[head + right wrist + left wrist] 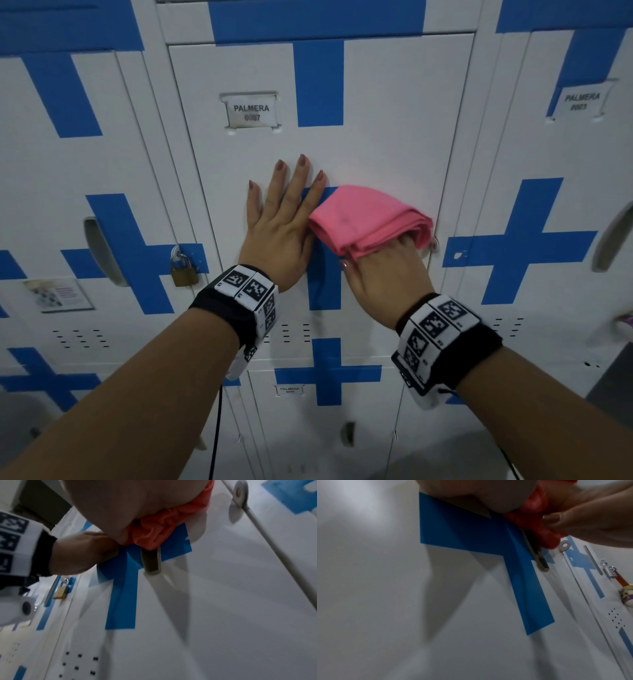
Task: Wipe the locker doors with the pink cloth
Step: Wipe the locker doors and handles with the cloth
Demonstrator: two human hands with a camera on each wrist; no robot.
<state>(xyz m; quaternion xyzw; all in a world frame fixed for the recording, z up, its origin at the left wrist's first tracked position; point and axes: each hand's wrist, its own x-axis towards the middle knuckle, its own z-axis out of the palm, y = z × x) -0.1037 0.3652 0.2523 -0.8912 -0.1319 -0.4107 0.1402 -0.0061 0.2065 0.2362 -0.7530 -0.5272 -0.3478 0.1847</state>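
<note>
The middle locker door is white with a blue cross and a name label. My left hand lies flat on it, fingers straight and spread, just left of the pink cloth. The folded cloth covers the fingers of my right hand, which holds it against the door over the cross. In the right wrist view the cloth is bunched under my palm, above the door's recessed handle. The left wrist view shows my right thumb against the cloth.
A brass padlock hangs on the left neighbour locker. A bare hasp sticks out at the door's right edge. More blue-cross lockers stand on both sides and below. A metal lock with a strap hangs further right.
</note>
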